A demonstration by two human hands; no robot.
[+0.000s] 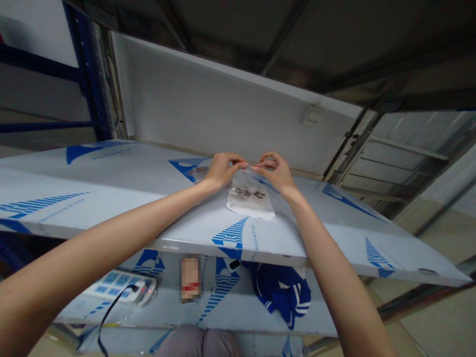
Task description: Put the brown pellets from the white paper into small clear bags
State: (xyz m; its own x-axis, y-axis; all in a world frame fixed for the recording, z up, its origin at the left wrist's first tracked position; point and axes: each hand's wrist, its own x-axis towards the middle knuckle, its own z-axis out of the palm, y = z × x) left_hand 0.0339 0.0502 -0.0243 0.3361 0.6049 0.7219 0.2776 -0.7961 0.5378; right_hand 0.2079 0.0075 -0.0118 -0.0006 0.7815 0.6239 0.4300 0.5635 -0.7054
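Clear plastic bag (251, 206), one: small dark pieces (243, 192) contained; set at the middle of the upper shelf (122, 191), near its front edge. Its top is pinched by left hand (225, 169) and right hand (277, 173), between thumbs and fingers. Lower shelf (167, 305): power strip (121, 286) placed toward left end, blue cloth (277, 292) toward right. White wall (223, 109) seen beyond the back edge.

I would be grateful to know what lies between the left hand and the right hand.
In the head view, the upper edge of a clear plastic bag spans the gap from the left hand to the right hand, pinched by both.
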